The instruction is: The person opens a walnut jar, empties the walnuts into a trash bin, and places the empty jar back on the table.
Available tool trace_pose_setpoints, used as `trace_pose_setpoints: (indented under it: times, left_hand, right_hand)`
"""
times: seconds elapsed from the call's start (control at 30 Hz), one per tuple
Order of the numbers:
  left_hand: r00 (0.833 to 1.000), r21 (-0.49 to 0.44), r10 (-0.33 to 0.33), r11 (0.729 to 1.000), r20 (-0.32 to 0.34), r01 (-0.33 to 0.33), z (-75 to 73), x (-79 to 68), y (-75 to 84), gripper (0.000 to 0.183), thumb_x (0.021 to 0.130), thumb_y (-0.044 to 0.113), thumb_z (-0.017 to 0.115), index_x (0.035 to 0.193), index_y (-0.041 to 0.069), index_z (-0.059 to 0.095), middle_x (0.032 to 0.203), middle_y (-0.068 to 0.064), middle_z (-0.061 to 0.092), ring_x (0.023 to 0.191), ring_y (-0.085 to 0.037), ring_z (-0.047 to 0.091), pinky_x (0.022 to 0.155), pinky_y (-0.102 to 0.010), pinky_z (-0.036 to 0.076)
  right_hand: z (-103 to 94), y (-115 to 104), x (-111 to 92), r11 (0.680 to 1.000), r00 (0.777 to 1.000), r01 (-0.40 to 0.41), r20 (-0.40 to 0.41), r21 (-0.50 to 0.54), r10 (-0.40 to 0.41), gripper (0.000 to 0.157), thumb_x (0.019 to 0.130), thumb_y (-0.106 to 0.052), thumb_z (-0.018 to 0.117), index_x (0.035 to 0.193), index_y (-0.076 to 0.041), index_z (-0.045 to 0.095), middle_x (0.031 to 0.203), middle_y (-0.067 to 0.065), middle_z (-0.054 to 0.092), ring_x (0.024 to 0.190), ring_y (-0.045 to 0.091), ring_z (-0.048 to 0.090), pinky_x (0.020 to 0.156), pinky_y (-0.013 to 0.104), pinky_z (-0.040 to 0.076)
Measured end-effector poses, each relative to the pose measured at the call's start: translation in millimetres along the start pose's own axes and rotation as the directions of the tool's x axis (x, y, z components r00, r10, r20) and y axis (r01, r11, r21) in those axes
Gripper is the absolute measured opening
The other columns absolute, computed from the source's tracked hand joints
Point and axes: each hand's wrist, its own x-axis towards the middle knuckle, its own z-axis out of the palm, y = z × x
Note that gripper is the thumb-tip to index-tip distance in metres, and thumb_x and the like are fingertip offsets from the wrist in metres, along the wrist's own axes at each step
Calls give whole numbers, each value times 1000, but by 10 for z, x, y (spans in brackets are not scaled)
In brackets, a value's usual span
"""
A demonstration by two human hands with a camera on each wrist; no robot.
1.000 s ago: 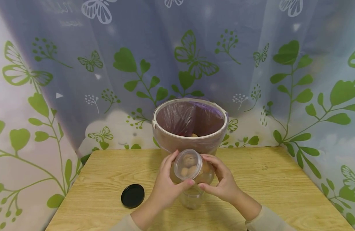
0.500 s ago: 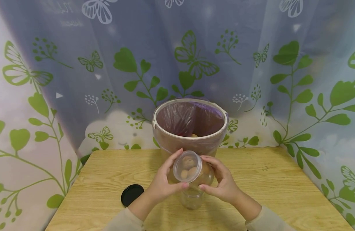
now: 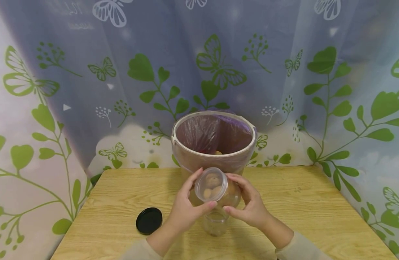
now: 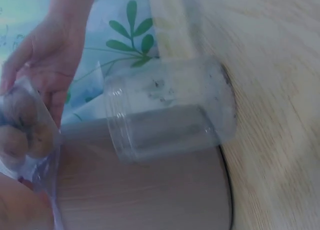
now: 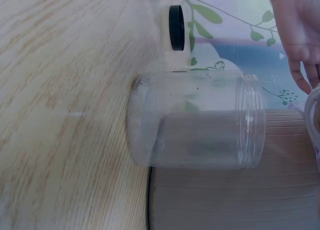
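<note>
In the head view both hands hold up a clear, round-bodied container [image 3: 233,195] with several brown walnuts [image 3: 213,186] inside. Its translucent round end [image 3: 206,177] tilts toward the camera. My left hand [image 3: 186,206] curls round that end's rim, thumb in front and fingers at the far side. My right hand [image 3: 251,202] grips the body from the right. Directly beneath stands a clear plastic jar [image 5: 200,120] without a lid, a threaded neck at its top and small dark specks inside. The walnuts also show at the left edge of the left wrist view.
Behind the hands stands a brownish bin [image 3: 178,153] with a white rim, lined with a clear purplish bag; something yellowish lies in it. A black lid [image 3: 149,220] lies on the wooden table [image 3: 121,187] at left. A patterned curtain [image 3: 173,43] hangs around the back and sides.
My left hand slid a little down and left along the rim, then came back up, the container's round end tilting slightly with it. My right hand, the jar and the bin stayed put.
</note>
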Motion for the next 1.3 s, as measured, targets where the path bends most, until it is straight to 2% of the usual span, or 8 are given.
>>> trace_pose_setpoints:
  times: [0.37, 0.6, 0.7, 0.83, 0.93, 1.03, 1.13, 1.3]
  left_hand:
    - [990, 64, -95, 993, -107, 102, 102, -28, 153, 90, 78, 32, 88, 153, 17, 39, 151, 0, 45, 131, -23, 47, 111, -57, 31]
    - [992, 73, -98, 992, -80, 104, 90, -32, 170, 95, 77, 35, 88, 154, 19, 36, 155, 0, 39, 140, -25, 39, 113, -60, 26]
    - [997, 43, -65, 997, -29, 67, 46, -25, 119, 98, 77, 35, 88, 157, 20, 32, 156, 1, 37, 140, -23, 38, 114, -61, 24]
    - [998, -1, 33, 999, 52, -33, -37, 8, 6, 99, 81, 34, 86, 158, 19, 27, 159, 2, 36, 139, -22, 39, 113, -56, 26]
    - [987, -42, 121, 992, 108, -117, -94, 43, -72, 96, 83, 30, 84, 159, 16, 27, 160, 0, 35, 142, -24, 37, 114, -46, 29]
    - [974, -81, 173, 983, 148, -163, -129, 70, -108, 92, 84, 24, 84, 158, 15, 30, 158, -2, 38, 143, -25, 37, 114, -38, 30]
    - [969, -92, 189, 980, 161, -176, -141, 87, -111, 88, 84, 22, 83, 156, 14, 33, 156, -2, 42, 141, -25, 41, 114, -37, 31]
    - [977, -65, 160, 986, 138, -152, -136, 76, -91, 88, 83, 25, 84, 155, 16, 36, 152, -2, 47, 135, -24, 46, 111, -38, 33]
  right_hand:
    - [7, 21, 19, 998, 999, 46, -22, -51, -47, 75, 83, -15, 84, 136, 17, 43, 145, 20, 48, 137, 25, 44, 113, 31, 35]
    - [-2, 16, 20, 998, 998, 48, -24, -50, -49, 75, 83, -16, 85, 136, 18, 43, 145, 20, 49, 137, 25, 45, 112, 30, 36]
    - [-8, 10, 21, 998, 999, 43, -24, -35, -44, 75, 83, -16, 84, 136, 18, 42, 144, 19, 49, 136, 24, 46, 111, 30, 37]
    - [-10, -8, 18, 1000, 1000, 27, -12, 3, -27, 76, 82, -14, 85, 137, 17, 42, 144, 17, 50, 134, 23, 48, 110, 29, 38]
    - [-10, -23, 15, 999, 1000, 11, 7, 31, -11, 76, 82, -12, 84, 138, 17, 41, 144, 16, 50, 133, 22, 49, 109, 29, 39]
    - [-10, -29, 9, 999, 1000, -3, 22, 48, 2, 75, 83, -11, 83, 139, 16, 40, 144, 15, 50, 132, 21, 49, 108, 29, 40]
    - [-13, -29, 6, 998, 1000, -9, 26, 54, 7, 75, 84, -11, 83, 139, 16, 40, 145, 15, 49, 132, 21, 49, 108, 28, 40]
    - [-14, -26, 7, 999, 1000, -6, 28, 52, 5, 75, 84, -12, 82, 139, 16, 40, 145, 15, 50, 132, 21, 49, 108, 29, 40]
